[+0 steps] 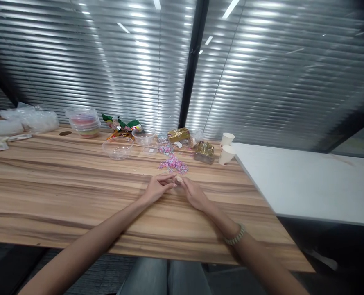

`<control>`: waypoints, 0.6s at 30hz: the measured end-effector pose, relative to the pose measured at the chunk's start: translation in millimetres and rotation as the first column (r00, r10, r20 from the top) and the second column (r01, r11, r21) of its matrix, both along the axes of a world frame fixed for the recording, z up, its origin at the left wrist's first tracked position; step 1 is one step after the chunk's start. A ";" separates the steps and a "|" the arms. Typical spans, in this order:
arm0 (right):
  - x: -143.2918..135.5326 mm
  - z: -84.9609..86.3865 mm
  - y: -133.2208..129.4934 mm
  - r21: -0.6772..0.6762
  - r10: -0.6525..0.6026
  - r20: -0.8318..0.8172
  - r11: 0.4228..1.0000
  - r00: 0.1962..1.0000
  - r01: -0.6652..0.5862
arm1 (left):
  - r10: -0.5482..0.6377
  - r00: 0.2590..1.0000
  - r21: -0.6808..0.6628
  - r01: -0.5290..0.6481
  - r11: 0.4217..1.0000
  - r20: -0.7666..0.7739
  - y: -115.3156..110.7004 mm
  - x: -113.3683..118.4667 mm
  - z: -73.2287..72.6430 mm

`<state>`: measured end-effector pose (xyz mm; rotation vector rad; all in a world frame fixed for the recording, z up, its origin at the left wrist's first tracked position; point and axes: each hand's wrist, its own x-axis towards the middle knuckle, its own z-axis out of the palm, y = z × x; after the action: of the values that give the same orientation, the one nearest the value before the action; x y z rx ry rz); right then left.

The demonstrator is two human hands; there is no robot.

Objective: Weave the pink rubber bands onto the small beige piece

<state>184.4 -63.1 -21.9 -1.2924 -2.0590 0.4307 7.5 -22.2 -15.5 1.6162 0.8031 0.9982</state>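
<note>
My left hand (159, 188) and my right hand (194, 194) meet over the wooden table. The right fingers are closed on a small cream-coloured piece (179, 178), too small to name. Between thumb and forefinger the left hand pinches something thin and pale, perhaps a strand at the edge of that piece; what it is, I cannot make out. Just beyond my fingertips lies a loose pile of small pink, purple and pale-blue loops (173, 164). More of these loops (166, 148) lie in and around a small clear container behind the pile.
A clear round lid (118, 148) and a clear bowl (144, 137) stand behind left, near green snack bags (123, 124) and stacked tubs (82, 123). Gold packages (204, 152) and two paper cups (227, 155) stand behind right. A white surface (310, 180) adjoins the table's right edge.
</note>
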 end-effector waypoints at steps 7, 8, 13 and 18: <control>-1.7 -3.4 -2.2 0.149 0.005 0.248 0.988 0.969 -0.043 | 0.014 0.986 0.201 0.020 0.979 -0.164 -1.4 -1.2 2.5; -2.7 -3.8 -2.9 0.165 0.011 0.250 0.985 0.968 -0.054 | 0.009 0.982 0.199 0.029 0.980 -0.186 -1.1 -1.3 2.8; -6.6 -3.4 -5.4 0.162 -0.111 0.099 0.982 0.989 0.094 | -0.059 0.977 0.145 0.089 0.985 -0.204 -5.7 4.0 2.8; -2.7 -3.3 2.7 0.034 -0.250 -0.183 0.965 0.951 0.260 | -0.009 0.967 0.256 0.077 0.964 -0.256 -22.0 9.6 13.0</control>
<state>181.7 -60.5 -25.2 -1.4096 -1.7173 0.3523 17.1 -44.2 -2.6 2.0135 0.8258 0.9071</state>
